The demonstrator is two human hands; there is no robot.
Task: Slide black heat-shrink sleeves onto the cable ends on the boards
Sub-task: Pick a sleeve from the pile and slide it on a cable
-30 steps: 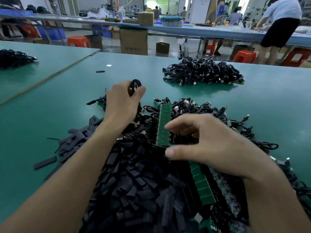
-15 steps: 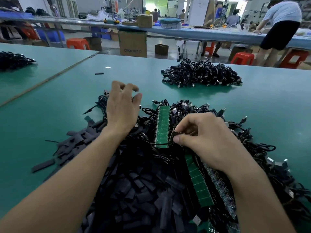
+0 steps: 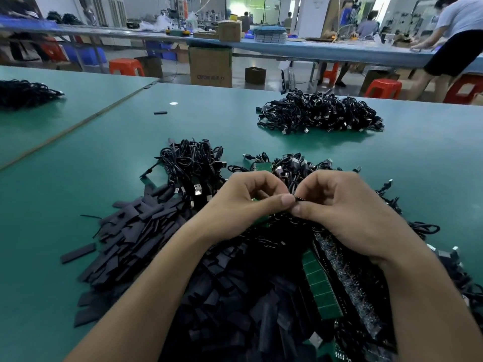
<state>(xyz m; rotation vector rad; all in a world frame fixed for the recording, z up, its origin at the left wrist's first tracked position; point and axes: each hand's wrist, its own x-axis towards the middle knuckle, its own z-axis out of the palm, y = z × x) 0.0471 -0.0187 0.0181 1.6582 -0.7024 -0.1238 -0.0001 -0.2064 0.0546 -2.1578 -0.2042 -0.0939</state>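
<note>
The room behind is a big workshop with long benches, red stools (image 3: 126, 67), a brown box (image 3: 210, 66) and people working far off, too small to see well. The green table (image 3: 78, 158) fills most of the view. On it, near the person, lies a big heap of flat black sleeves (image 3: 136, 231). It runs under the left arm and off the bottom edge, so its full size is hidden. Tangled black cables (image 3: 190, 163) lie just behind it, and a far cable heap (image 3: 318, 113) sits further back, well apart. A green board (image 3: 322, 291) lies among the cables under the right arm, partly covered. A second board (image 3: 261, 166) peeks out behind the hands. The left hand (image 3: 248, 202) and the right hand (image 3: 347, 212) meet in the middle above the cables, fingers curled, thumbs pointing at each other. Both pinch a small dark piece (image 3: 298, 197) between thumb and finger. It is too tiny and too covered to tell if it is a sleeve, a cable end or both
</note>
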